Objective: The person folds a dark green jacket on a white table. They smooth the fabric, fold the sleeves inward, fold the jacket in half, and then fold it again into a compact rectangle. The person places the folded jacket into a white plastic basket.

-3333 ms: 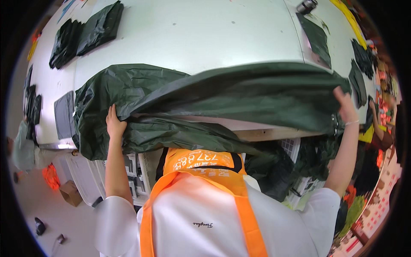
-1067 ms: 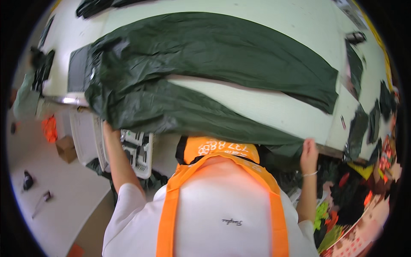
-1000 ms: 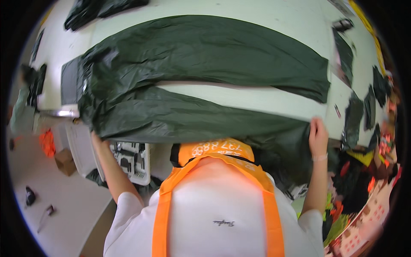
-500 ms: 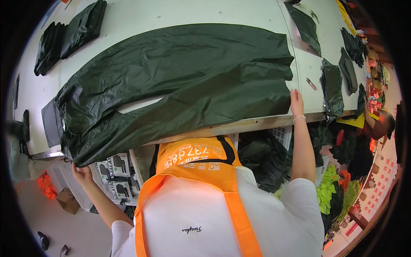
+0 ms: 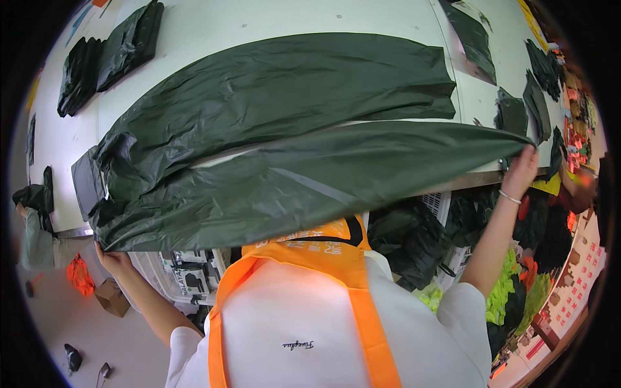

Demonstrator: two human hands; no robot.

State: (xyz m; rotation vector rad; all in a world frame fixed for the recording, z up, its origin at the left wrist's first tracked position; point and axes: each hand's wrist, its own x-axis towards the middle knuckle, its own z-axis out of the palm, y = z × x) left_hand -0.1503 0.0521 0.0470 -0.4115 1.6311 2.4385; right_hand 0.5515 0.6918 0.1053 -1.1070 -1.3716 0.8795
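White bench (image 5: 272,19): L hand (image 5: 116,262) & R hand (image 5: 521,171), grips clamped on dark green trousers (image 5: 291,149); recommend even tension, legs aligned.

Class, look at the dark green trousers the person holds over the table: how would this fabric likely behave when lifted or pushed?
The trousers probably behave floppily: the leg sags between the left hand and right hand. Likely light, since fingertip grips hold it. The sheen suggests it slides easily on the table.

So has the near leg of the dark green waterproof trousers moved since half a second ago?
Yes. The near trouser leg now overhangs the white table's front edge, lifted by the right hand.
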